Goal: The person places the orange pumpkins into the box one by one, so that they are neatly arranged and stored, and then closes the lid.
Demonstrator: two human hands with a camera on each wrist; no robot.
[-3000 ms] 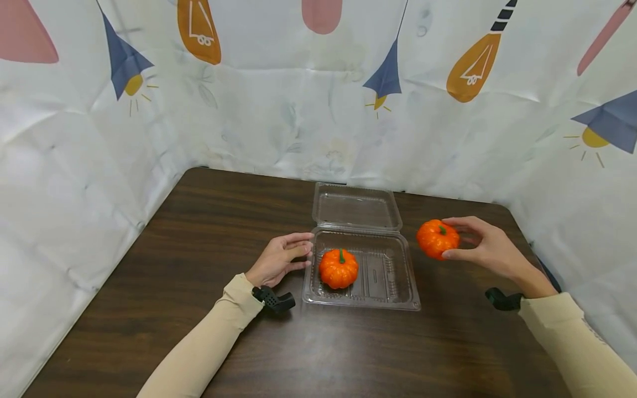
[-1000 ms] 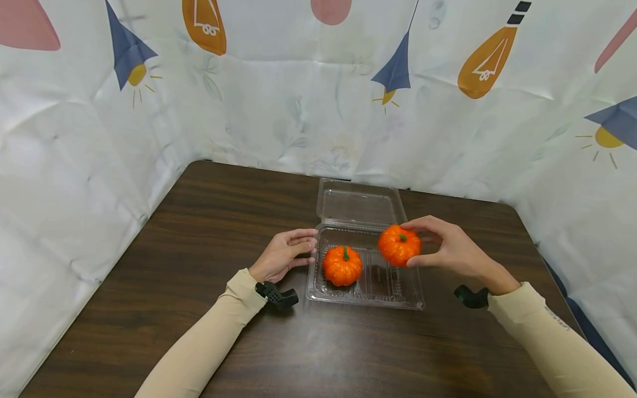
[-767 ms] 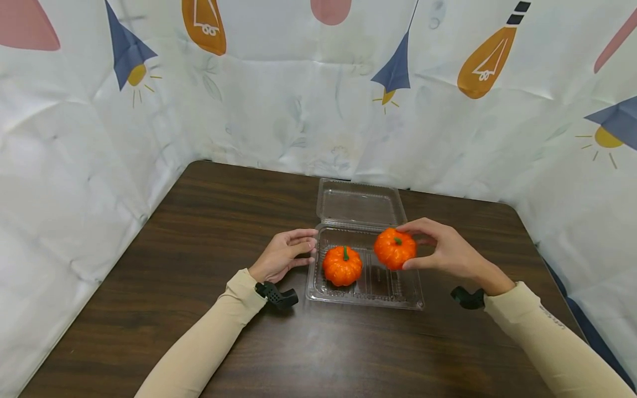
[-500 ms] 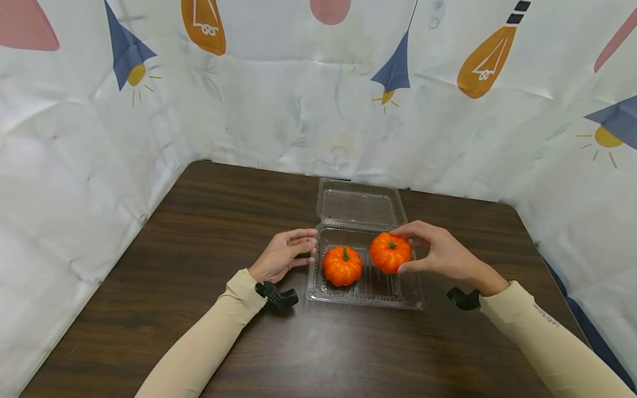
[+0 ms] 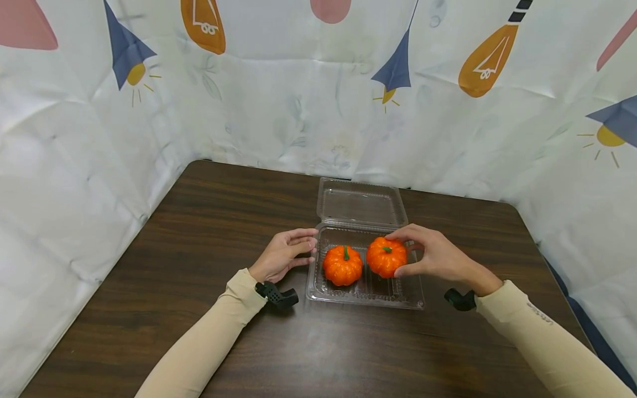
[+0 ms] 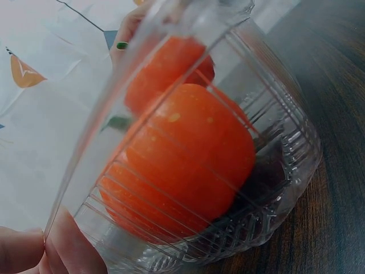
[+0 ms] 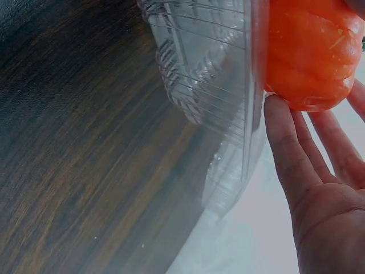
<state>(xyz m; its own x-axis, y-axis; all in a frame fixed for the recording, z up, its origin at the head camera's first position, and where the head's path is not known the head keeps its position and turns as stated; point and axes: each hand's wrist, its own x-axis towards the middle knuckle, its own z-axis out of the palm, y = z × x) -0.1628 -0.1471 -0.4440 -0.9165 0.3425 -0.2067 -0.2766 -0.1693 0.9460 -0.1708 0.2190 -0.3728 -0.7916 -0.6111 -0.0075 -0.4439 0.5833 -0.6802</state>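
Note:
My right hand grips a small orange pumpkin with a green stem, holding it over the right half of a clear plastic clamshell container. In the right wrist view the held pumpkin shows above the container's rim, fingers under and beside it. A second pumpkin sits upright in the container's left half. At the left rim, my left hand pinches the edge; the left wrist view shows the thumb and a finger on either side of the rim.
The container's hinged lid lies folded back toward the rear of the dark wooden table. A white printed curtain hangs behind and along the sides. Each wrist wears a black camera mount.
My right hand has carried its pumpkin leftward from beside the container to over its right half, then lowered it. My left hand stays at the left rim.

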